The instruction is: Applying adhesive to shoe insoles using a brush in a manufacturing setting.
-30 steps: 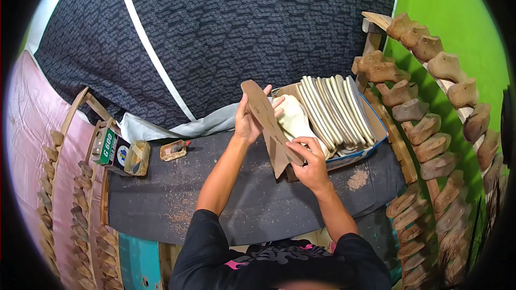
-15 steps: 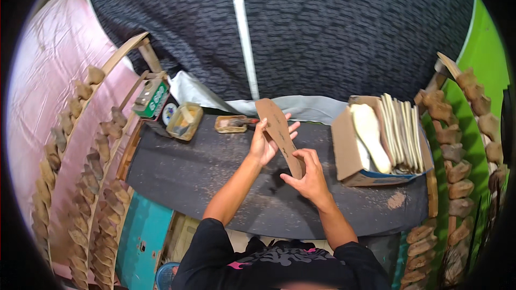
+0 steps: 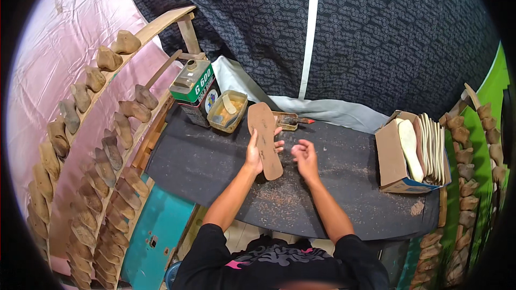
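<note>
Head view: left hand point(image 3: 257, 153) fingers pinching the brown insole point(image 3: 265, 139), long axis pointing away; right hand point(image 3: 306, 157) fingers loosely spread

Left hand point(image 3: 257, 153) raised, fingers point(image 3: 278, 145) curled in grip; right hand point(image 3: 306, 157) beside it, fingers loosely spread, empty.

a small shoemaking workshop. wooden racks point(image 3: 94, 145) on both sides carry rows of worn brown shoe forms point(image 3: 115, 153). a dark tabletop point(image 3: 344, 182), dusted with brown grit, holds a glue can point(image 3: 194, 90), a tub of glue point(image 3: 227, 111) and a cardboard box point(image 3: 398, 156) packed with flat pale insoles point(image 3: 430, 147). a brown sole point(image 3: 264, 139) lies by the glue. patterned dark cloth point(image 3: 376, 32) hangs behind.
</note>
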Motion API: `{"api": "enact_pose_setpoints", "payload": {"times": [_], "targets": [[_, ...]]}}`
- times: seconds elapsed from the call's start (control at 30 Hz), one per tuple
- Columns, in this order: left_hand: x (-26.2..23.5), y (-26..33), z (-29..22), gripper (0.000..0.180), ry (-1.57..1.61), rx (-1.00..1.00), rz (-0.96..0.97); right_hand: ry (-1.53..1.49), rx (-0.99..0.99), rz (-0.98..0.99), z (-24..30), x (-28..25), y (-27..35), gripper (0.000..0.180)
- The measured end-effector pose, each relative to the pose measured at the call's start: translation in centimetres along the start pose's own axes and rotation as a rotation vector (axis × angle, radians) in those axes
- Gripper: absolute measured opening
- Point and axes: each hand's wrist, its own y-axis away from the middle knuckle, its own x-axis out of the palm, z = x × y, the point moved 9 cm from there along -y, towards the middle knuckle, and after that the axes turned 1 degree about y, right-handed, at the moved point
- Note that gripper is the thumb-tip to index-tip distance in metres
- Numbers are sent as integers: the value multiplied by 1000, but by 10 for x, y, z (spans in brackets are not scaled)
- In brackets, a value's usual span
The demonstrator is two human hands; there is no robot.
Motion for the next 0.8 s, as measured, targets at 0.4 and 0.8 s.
{"api": "enact_pose_setpoints", "payload": {"times": [0.4, 0.8], "targets": [[-37, 23, -38, 64, -41, -20, -6, -347, 394, -184, -63, -25, -97, 44], [-42, 18, -46, 82, -96, -101, 96, -52, 2, -142, -21, 13, -138, 16]]}}
